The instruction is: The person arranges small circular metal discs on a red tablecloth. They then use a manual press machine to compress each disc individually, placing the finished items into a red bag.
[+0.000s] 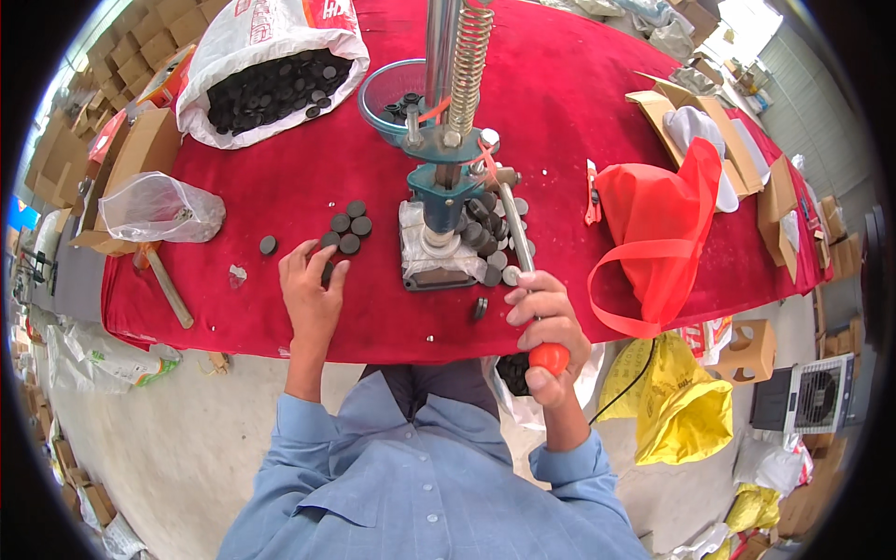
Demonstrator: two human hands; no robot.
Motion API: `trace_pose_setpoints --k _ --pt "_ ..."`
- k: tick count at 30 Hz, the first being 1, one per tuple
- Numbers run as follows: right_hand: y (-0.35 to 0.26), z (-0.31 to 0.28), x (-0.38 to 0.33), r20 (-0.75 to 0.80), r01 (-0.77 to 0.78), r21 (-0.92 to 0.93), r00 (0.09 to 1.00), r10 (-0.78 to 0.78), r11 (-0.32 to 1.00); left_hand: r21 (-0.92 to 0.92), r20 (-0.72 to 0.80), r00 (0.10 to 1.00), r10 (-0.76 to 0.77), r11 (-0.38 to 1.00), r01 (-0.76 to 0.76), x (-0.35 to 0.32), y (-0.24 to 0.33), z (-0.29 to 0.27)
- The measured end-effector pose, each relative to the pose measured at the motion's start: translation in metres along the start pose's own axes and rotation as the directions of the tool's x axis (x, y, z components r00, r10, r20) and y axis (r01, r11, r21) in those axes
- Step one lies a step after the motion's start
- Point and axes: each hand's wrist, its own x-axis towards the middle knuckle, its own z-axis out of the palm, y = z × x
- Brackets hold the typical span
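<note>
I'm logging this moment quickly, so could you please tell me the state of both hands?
Left hand: fingers curled on a dark disc on the red table.
Right hand: closed around the press lever.

Press [439,201] centre on table [373,317]; discs [347,227] left; sack [266,70] far left behind; bag [658,224] right.
</note>
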Motion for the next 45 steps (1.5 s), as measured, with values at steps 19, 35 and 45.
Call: trace_pose_setpoints --k 19,35,45 --pt "-0.041 0.002 0.168 0.071 -0.28 -0.058 0.956 0.284 0.958 -0.422 0.162 0.986 0.047 0.906 0.027 0.034 0.088 0.065" --pt "0.01 0.0 0.008 0.031 0.096 -0.016 0.995 -0.095 0.995 -0.084 0.085 0.989 -0.118 0.989 0.125 0.0 -0.014 0.024" --pt "0.013 -0.004 0.008 0.051 0.114 -0.002 0.992 -0.114 0.993 -0.05 0.072 0.997 0.009 0.999 -0.005 0.001 -0.014 0.023"
